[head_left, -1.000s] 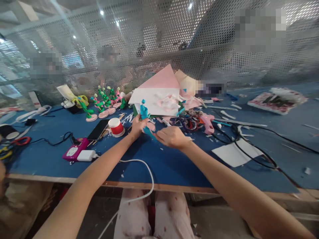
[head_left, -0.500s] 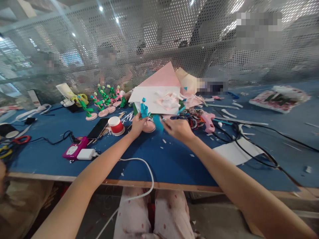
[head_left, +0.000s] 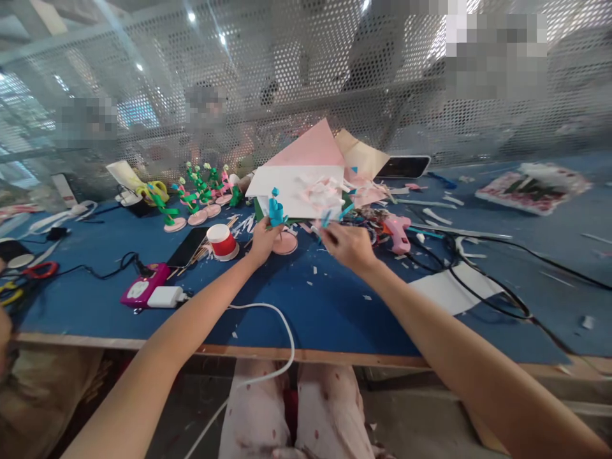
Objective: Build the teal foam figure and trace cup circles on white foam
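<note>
My left hand (head_left: pixel 262 245) is closed around the lower part of a blue curled-paper figure (head_left: pixel 276 211), holding it upright. Just below and right of those fingers is a round pink base (head_left: pixel 285 243), which seems to belong to the figure. To the right, my right hand (head_left: pixel 352 246) pinches a small blue paper piece (head_left: pixel 327 218), blurred by motion and apart from the figure. Behind both hands lies a white sheet (head_left: pixel 282 182) carrying a heap of pale paper scraps (head_left: pixel 320 191).
A pink glue gun (head_left: pixel 398 233) lies right of my right hand, near black cables (head_left: pixel 454 268). Left are a red-and-white paper cup (head_left: pixel 222 242), a dark phone (head_left: pixel 189 247), a purple power socket (head_left: pixel 145 287) and several green paper plants (head_left: pixel 191 197) on pink bases.
My right hand has moved slightly right, and the blue paper piece has swung up and away from the pink base. My left hand and the figure have stayed nearly still.
</note>
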Tool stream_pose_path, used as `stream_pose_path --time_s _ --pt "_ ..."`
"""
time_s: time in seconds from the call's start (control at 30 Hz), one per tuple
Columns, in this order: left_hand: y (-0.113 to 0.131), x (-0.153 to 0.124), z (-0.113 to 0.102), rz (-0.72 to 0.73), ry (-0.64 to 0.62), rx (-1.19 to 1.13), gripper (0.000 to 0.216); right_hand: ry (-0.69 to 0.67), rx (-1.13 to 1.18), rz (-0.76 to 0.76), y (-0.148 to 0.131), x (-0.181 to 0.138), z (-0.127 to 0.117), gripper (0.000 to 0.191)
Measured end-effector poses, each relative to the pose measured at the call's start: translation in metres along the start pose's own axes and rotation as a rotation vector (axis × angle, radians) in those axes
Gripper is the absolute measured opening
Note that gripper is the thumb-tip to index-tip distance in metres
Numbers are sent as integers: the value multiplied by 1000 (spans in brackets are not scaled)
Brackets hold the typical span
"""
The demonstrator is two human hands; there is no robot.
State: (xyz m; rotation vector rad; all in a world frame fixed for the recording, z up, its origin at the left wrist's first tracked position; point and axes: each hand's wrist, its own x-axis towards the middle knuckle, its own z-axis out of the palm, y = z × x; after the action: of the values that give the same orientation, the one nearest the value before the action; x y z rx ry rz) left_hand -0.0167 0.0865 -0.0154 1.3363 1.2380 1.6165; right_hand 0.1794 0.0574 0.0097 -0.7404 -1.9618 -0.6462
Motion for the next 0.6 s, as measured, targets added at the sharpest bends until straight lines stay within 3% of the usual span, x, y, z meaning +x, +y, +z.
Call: stream_pose_path --time_s 0.1,0.13,0.17,0.3,0.37,0.43,0.5,0.6 --pt "2 -1 1 -20 -11 -37 15 -57 146 -356 -10 2 0 40" --pt "3 -1 1 -20 -13 -41 14 -78 156 -385 -10 2 1 41" --pt "4 -2 1 -14 -14 -39 15 -92 143 -346 -8 2 2 42" --pt "6 -2 1 9 -3 -24 17 -54 -6 126 6 -2 3 44" --pt "6 -3 1 3 -9 -34 17 -57 35 73 3 -2 1 44" --pt "7 -3 1 -8 -21 -43 16 -100 119 -169 -4 0 -1 43" --pt "7 -4 2 -12 -27 -47 14 -100 138 -296 -7 2 -1 42" --pt "6 -4 2 -1 -23 -42 13 46 30 -108 1 2 -1 39"
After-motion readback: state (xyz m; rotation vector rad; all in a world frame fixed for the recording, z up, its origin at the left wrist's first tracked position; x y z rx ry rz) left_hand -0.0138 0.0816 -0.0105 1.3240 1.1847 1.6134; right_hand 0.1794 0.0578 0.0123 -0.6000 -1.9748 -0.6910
